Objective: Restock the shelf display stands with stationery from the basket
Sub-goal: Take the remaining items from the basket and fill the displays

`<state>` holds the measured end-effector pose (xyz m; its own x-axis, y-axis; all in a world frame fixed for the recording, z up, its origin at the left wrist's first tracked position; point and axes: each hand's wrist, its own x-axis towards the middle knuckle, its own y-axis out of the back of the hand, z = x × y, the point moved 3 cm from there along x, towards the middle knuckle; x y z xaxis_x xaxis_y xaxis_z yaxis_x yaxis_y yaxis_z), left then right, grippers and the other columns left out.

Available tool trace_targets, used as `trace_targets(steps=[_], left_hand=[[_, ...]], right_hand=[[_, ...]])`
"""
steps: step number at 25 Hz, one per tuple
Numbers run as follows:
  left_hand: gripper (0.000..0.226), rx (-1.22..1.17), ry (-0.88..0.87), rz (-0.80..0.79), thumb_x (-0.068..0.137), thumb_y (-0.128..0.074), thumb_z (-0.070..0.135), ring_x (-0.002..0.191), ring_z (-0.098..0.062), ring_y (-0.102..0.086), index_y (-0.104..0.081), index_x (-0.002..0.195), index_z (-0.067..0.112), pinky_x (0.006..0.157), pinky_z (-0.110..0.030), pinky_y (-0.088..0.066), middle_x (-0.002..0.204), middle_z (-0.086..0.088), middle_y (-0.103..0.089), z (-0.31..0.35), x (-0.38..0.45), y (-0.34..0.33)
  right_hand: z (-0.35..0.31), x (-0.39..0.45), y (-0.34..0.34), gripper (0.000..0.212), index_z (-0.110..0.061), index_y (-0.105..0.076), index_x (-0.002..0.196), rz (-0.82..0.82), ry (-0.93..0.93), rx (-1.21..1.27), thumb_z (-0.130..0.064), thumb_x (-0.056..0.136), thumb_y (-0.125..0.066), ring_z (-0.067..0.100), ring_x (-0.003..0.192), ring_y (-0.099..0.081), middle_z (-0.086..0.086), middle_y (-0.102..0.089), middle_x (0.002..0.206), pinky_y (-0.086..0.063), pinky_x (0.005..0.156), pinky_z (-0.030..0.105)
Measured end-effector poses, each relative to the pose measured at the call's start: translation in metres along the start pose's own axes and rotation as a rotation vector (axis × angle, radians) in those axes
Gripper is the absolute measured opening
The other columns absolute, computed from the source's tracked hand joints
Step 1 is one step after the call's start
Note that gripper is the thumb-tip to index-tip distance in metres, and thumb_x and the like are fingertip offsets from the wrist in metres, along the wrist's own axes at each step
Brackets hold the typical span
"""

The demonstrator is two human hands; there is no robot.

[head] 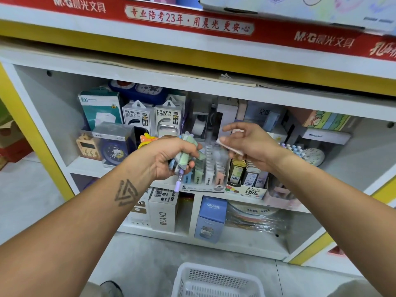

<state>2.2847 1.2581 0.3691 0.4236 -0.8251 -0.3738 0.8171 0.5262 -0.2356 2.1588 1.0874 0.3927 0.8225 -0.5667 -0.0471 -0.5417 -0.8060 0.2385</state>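
While left hand (171, 156) grips pens (183, 154), right hand (249, 144) pinches one.

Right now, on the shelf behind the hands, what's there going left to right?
Orange cat-shaped clock → blue round alarm clock → left hand gripping a bunch of pastel pens → clear pencil-lead display stand → right hand pinching a pink case → white round clock.

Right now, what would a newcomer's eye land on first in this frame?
The left hand grips a bundle of pastel pens at centre, over the display stand. The right hand beside it pinches a pink piece. Above runs the red banner; a white basket sits on the floor.
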Motion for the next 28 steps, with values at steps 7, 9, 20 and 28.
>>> trace_targets(steps=[7,9,20,28], left_hand=[[0.029,-0.001,0.018,0.004,0.083,-0.057,-0.009,0.048,-0.016,-0.053,-0.062,0.107,0.007,0.039,-0.020,-0.042,0.063,-0.008,-0.059,0.001,0.001,0.000],[0.030,-0.005,0.019,0.002,0.083,-0.057,-0.009,0.050,-0.017,-0.053,-0.062,0.108,0.007,0.039,-0.020,-0.042,0.066,-0.009,-0.059,0.001,0.001,0.000],[0.032,0.030,0.016,0.008,0.083,-0.059,-0.007,0.051,-0.016,-0.054,-0.063,0.112,0.007,0.045,-0.021,-0.040,0.066,-0.008,-0.059,0.002,0.002,0.005],[0.031,0.045,0.017,0.011,0.083,-0.059,-0.006,0.049,-0.015,-0.054,-0.064,0.110,0.008,0.047,-0.022,-0.039,0.065,-0.008,-0.059,0.001,0.002,0.007]], right_hand=[[-0.002,0.018,0.007,0.011,-0.002,-0.076,0.097,0.009,-0.032,-0.240,-0.003,0.086,-0.074,0.013,0.086,-0.071,0.006,-0.077,0.092,-0.056,0.072,0.017],[-0.006,0.022,0.009,0.016,-0.010,-0.075,0.100,0.010,0.026,-0.479,0.000,0.089,-0.070,0.014,0.088,-0.068,0.000,-0.073,0.099,-0.053,0.074,0.019],[-0.002,0.040,-0.004,0.031,-0.013,-0.072,0.114,-0.034,0.332,-1.247,0.003,0.090,-0.061,0.022,0.089,-0.065,0.007,-0.067,0.102,-0.051,0.080,0.028],[0.007,0.040,-0.023,0.030,-0.019,-0.071,0.105,-0.109,0.347,-1.428,0.003,0.085,-0.066,0.023,0.089,-0.064,0.003,-0.066,0.097,-0.052,0.076,0.031]])
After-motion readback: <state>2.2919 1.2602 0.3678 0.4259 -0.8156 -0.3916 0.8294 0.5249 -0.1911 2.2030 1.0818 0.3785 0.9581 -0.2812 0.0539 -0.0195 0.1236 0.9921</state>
